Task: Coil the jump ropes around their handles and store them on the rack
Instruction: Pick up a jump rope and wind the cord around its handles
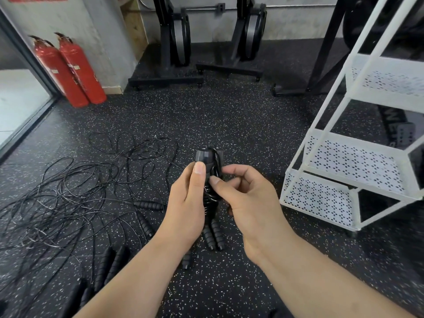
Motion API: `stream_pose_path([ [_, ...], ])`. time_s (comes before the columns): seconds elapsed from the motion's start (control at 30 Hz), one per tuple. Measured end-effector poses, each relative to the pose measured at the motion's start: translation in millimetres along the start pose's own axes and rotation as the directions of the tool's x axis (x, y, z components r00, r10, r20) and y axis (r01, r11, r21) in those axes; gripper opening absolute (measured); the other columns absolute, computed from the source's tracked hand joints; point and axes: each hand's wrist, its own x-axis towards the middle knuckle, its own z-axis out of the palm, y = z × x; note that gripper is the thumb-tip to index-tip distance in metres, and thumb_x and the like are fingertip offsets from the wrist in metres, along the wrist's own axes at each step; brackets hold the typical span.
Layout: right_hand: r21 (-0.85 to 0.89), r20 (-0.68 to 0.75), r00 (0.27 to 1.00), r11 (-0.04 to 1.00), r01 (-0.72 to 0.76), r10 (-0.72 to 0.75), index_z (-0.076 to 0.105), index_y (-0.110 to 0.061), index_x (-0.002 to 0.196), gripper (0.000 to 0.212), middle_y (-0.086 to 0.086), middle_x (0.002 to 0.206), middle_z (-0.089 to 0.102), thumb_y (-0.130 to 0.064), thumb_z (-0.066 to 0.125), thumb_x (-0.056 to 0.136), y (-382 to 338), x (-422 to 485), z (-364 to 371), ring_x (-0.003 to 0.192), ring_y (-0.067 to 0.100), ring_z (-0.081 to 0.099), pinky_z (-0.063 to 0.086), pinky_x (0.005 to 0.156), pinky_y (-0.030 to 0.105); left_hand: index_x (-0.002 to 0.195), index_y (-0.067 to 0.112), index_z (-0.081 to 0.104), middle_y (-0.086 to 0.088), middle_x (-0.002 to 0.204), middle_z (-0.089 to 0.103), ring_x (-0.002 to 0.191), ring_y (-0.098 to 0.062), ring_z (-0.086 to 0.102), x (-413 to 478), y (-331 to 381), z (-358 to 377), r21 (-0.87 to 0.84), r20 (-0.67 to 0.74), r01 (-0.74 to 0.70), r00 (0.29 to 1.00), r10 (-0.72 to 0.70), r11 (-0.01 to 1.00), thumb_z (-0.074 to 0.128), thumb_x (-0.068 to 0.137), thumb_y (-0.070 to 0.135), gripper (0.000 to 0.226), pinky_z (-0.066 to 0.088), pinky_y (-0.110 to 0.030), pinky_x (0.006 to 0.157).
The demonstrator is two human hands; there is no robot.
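Three shelves show on the rack (358, 157), near right; loose ropes (68, 191) sprawl left on the floor. Left hand (183, 210) grips the handles (203, 157), right hand (250, 203) pinches the cord (215, 161) (light, thin, springy, I'd judge). Clamp over the wraps!

The floor (229, 125) is black rubber flecked with white. The jump ropes (68, 184) and their ribbed handles (148, 205) are black; the rack (348, 157) is white (perforated in a diamond pattern). Two fire extinguishers (68, 70) are red.
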Motion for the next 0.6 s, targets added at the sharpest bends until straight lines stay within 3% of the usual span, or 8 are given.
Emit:
stream_pose_path([
  [0.17,-0.124,-0.019,0.996,0.988,0.089,-0.092,0.073,-0.029,0.105,0.016,-0.007,0.083,0.063,-0.024,0.082,0.093,3.7,1.7,2.9,0.073,0.004,0.058,0.052,0.071,0.017,0.114,0.020,0.072,-0.004,0.110,0.077,0.109,-0.025,0.072,-0.1,2.3,2.5,-0.021,-0.010,0.002,1.000,-0.002,1.000,0.038,0.113,0.053,0.048,0.057,-0.046,0.100],
  [0.27,-0.245,0.022,0.987,0.957,0.157,-0.156,0.070,-0.031,0.102,0.012,-0.010,0.093,0.069,-0.028,0.078,0.095,1.3,7.1,2.0,0.082,0.002,0.062,0.051,0.077,0.021,0.110,0.021,0.073,0.001,0.106,0.078,0.104,-0.017,0.073,1.5,6.7,2.9,-0.033,-0.025,-0.001,1.000,0.000,0.999,0.038,0.104,0.058,0.051,0.058,-0.033,0.092],
  [0.37,-0.360,0.080,0.974,0.906,0.225,-0.210,0.065,-0.030,0.098,0.010,-0.011,0.089,0.068,-0.028,0.074,0.096,-3.1,11.8,-0.4,0.076,0.001,0.058,0.047,0.072,0.019,0.114,0.024,0.075,0.008,0.109,0.079,0.105,-0.007,0.073,0.7,9.9,2.9,-0.060,-0.014,-0.008,1.000,0.008,0.998,0.038,0.102,0.057,0.051,0.055,-0.020,0.089],
  [0.5,-0.432,0.132,0.970,0.869,0.242,-0.205,0.060,-0.030,0.097,0.012,-0.006,0.086,0.067,-0.028,0.072,0.096,-5.9,16.9,-4.1,0.073,0.008,0.057,0.050,0.072,0.029,0.113,0.023,0.075,0.009,0.106,0.079,0.101,-0.004,0.072,-0.3,10.1,2.4,-0.063,-0.003,0.002,1.000,-0.002,0.998,0.037,0.102,0.057,0.052,0.052,-0.016,0.085],
  [0.6,-0.502,0.162,0.956,0.814,0.292,-0.242,0.060,-0.033,0.099,0.016,-0.014,0.086,0.067,-0.034,0.075,0.095,-8.0,18.9,-7.6,0.074,0.002,0.060,0.050,0.072,0.022,0.117,0.026,0.075,0.013,0.110,0.079,0.105,-0.002,0.072,1.2,9.4,-0.6,-0.072,0.016,0.032,0.999,-0.031,0.997,0.035,0.111,0.048,0.046,0.051,-0.013,0.086],
])
